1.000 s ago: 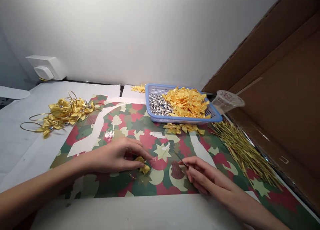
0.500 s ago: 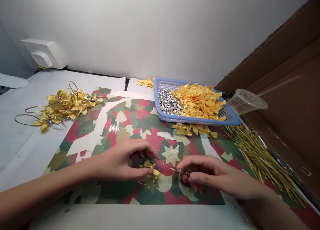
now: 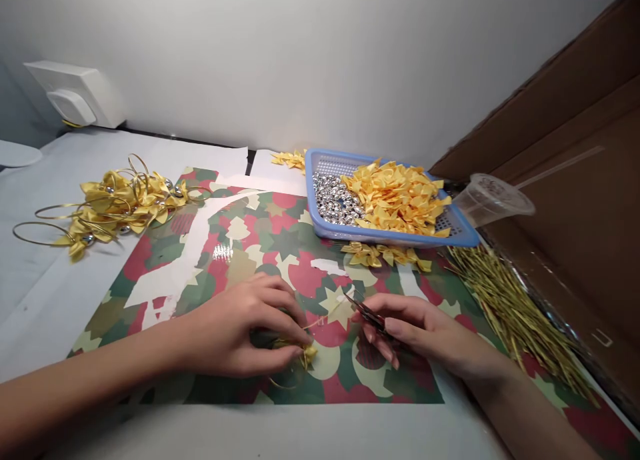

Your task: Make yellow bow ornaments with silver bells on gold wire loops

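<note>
My left hand is closed over a yellow satin ribbon bow, its fingertips covering most of it. A thin gold wire loop shows below that hand. From the bow, a pale thread runs to the right across the patterned mat. My right hand grips dark thread snips, whose narrow points face up and left. The snips are apart from the bow, close to the thread's far end.
A blue basket holds silver beads and a heap of yellow bows. Finished-looking bows on gold loops lie at left. On the right are gold-green stems, a tilted plastic cup and cardboard.
The snips have swung so their points face up and left, and my right hand has turned with them. My left fingers have closed further over the bow. The whole view has shifted slightly.
</note>
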`<state>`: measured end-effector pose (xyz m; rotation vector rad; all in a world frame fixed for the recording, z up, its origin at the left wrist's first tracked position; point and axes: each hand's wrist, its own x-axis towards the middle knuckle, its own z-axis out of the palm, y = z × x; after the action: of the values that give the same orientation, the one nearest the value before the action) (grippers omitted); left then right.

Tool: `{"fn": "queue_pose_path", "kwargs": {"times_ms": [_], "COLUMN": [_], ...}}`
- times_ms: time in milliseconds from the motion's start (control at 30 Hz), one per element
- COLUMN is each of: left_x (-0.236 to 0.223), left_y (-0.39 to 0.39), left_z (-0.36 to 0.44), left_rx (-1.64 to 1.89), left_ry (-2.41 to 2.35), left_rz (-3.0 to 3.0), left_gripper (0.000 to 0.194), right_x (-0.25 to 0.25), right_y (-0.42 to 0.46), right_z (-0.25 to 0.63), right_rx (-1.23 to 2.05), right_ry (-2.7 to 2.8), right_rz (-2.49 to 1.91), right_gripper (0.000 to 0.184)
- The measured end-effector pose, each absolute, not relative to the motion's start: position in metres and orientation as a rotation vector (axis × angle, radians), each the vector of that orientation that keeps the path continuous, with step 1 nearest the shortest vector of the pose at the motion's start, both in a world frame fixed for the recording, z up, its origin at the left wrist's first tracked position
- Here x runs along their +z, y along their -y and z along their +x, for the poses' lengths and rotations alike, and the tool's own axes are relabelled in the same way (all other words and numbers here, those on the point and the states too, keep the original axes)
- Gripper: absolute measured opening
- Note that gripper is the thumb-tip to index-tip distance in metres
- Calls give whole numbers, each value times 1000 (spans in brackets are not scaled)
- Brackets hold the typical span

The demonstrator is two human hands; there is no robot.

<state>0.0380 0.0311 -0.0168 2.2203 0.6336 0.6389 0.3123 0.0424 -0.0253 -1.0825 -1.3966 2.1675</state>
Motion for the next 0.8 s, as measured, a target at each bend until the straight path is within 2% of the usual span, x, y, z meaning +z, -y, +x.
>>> {"fn": "queue_pose_path", "kwargs": {"times_ms": [233,433,500,600,700,800], "left_x": [-20,-15,-15,-17,-20,-21], "left_y": [-28,-30,-30,-28,-27,-26], "left_z": [35,35,36,38,40,41], "left_rx": [633,626,634,647,658,670], "left_ry": [-630,-684,-698,-719,-751,-780], "left_rz": [1966,1874,1852,1840,1860,1883], "left_gripper": [25,29,29,29,28,25], "right_x": [-22,-14,-11,-7,-5,-4], "right_y": [-38,-34,-33,-29,-24,-21], "right_z": [312,313,311,306,299,296], "right_rx": [2167,2153,2164,1996,1718,1617], "right_ry": [1359,1420,1467,1699,1925,2006], "right_rz": [-1083,-1162,-1208,-1329,-1396,-1419], "right_gripper": [32,39,35,27,28,28]}}
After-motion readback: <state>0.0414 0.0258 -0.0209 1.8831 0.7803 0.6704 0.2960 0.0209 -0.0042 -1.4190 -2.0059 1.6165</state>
